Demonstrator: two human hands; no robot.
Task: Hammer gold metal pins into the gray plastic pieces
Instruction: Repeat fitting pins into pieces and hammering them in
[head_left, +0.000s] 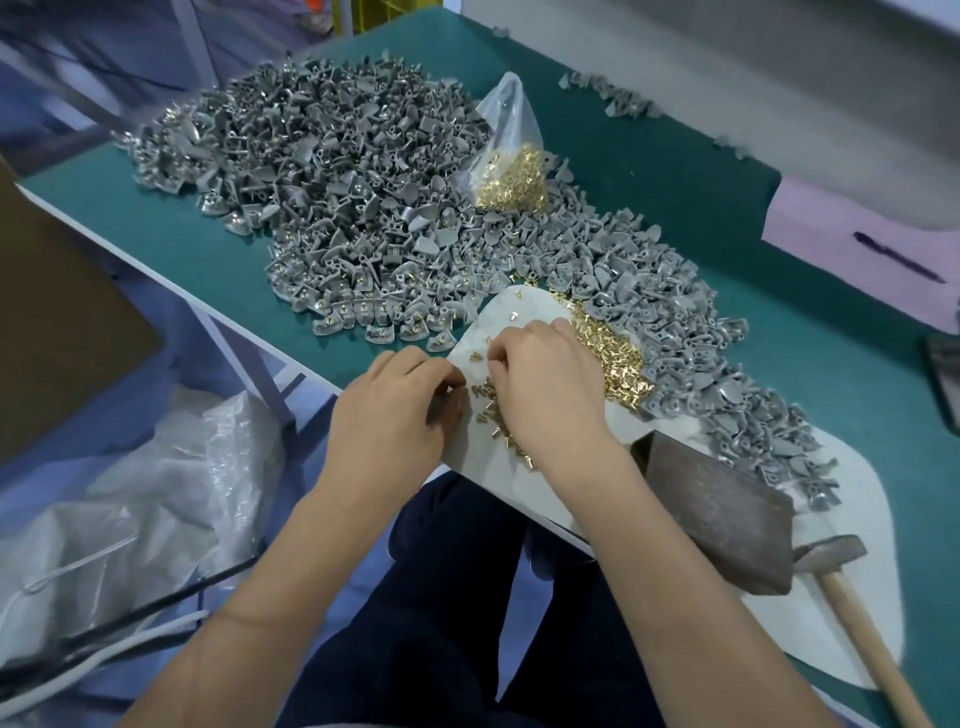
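Gold pins (610, 358) lie heaped on the white mat (852, 613) in front of me, a dense drift of them just beyond my right hand (545, 384) and a looser scatter between both hands near the mat's left edge. My right hand rests palm down on that scatter, fingers curled in toward the pins; whether the fingertips actually pinch one I cannot tell, since the knuckles hide them. My left hand (397, 405) sits just beside it at the edge of the table (208, 260), fingers and thumb drawn together as if on something small, but what is between them is hidden too. Gray plastic pieces (332, 171) cover much of the green tabletop in a wide pile that runs from the far left round behind the mat and down its right side; a neat row along the near left fringe shows gold already seated in each piece. A clear plastic bag (511, 161) holding more gold pins sits upright on the pile. Near my right forearm a dark brown block (722, 514) lies on the mat, and the hammer (841, 587) rests just beside it, its wooden handle pointing toward me.
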